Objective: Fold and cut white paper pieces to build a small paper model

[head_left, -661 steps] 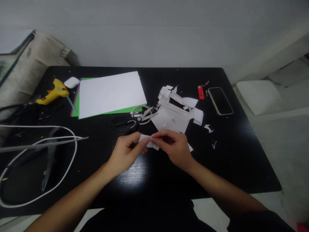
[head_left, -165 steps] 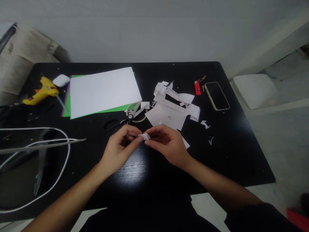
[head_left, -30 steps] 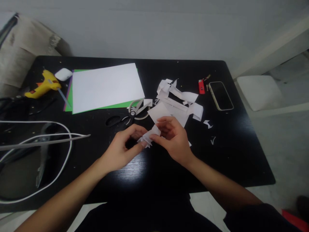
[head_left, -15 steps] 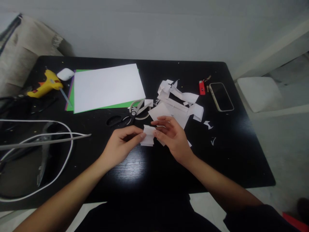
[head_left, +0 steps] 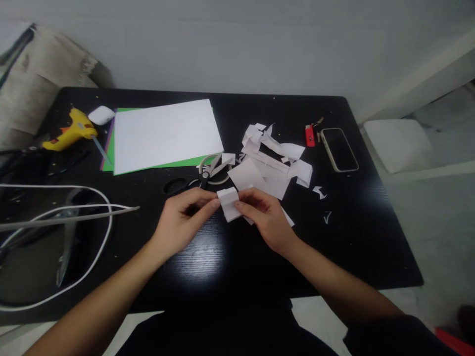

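Note:
A small folded white paper piece [head_left: 229, 203] is pinched between both my hands just above the black table [head_left: 352, 237]. My left hand [head_left: 181, 222] grips its left edge with thumb and fingers closed. My right hand [head_left: 265, 217] pinches its right side. Behind the hands lie black-handled scissors [head_left: 200, 179] on a tape roll, and a heap of white paper scraps [head_left: 272, 160].
A white sheet [head_left: 165, 134] lies over green paper at the back left, beside a yellow glue gun [head_left: 70, 136] and a white earbud case [head_left: 101, 114]. A red lighter [head_left: 308, 135] and a phone [head_left: 339, 149] sit at the right. White cable [head_left: 100, 242] loops at the left.
The paper piece has been opened from a crumpled fold into a flatter creased rectangle and turned between my fingers. Both hands stayed at the same spot.

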`<state>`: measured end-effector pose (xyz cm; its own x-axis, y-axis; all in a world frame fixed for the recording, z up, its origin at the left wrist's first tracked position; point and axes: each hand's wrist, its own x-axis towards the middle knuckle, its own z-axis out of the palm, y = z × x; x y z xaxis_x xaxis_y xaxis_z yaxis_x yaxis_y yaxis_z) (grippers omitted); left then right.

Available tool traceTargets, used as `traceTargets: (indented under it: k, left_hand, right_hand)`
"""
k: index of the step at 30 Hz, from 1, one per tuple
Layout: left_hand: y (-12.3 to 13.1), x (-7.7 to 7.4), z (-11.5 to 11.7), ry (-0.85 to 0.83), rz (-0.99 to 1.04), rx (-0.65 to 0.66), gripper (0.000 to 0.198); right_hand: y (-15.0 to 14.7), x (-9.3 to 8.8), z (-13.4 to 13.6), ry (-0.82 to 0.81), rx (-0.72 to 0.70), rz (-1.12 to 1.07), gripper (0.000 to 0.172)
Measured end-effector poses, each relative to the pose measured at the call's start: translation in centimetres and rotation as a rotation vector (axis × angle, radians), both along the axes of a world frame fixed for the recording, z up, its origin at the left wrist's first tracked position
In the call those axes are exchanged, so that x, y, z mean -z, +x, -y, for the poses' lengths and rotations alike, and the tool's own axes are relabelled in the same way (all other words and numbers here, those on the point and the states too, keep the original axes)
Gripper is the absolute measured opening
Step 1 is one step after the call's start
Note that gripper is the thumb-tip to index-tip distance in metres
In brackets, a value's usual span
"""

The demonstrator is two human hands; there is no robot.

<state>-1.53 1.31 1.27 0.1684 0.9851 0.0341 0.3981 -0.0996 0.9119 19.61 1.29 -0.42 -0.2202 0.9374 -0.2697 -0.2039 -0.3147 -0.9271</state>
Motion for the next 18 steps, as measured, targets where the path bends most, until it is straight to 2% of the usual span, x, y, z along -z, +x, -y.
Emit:
traceTargets:
  k: [4,6,8,12,18]
  left_hand:
    - [-1.6,0.3,-0.9,0.251,-0.404,-0.195,0.019]
    - [-2.1,0.6,-1.4,0.274,-0.631,-0.21,0.023]
    - [-2.3,0.9,-1.7,0.244,-0.775,-0.181,0.029]
    - [-2.4,1.2,-1.8,0.163,-0.862,-0.134,0.036]
    - [-2.6,0.6,-1.8,0.058,-0.931,-0.095,0.048]
  right_hand:
    - [0.1,0.2,-0.1,-0.006,0.024,-0.013,0.011]
    - [0.1,0.2,-0.2,-0.053,0.029,-0.085,0.013]
    - [0.1,0.1,-0.3,-0.106,0.024,-0.147,0.015]
    - [0.2,-0.3,-0.5,-0.166,0.013,-0.209,0.02]
    - [0.5,-0.3,-0.8,-0.193,0.017,-0.255,0.025]
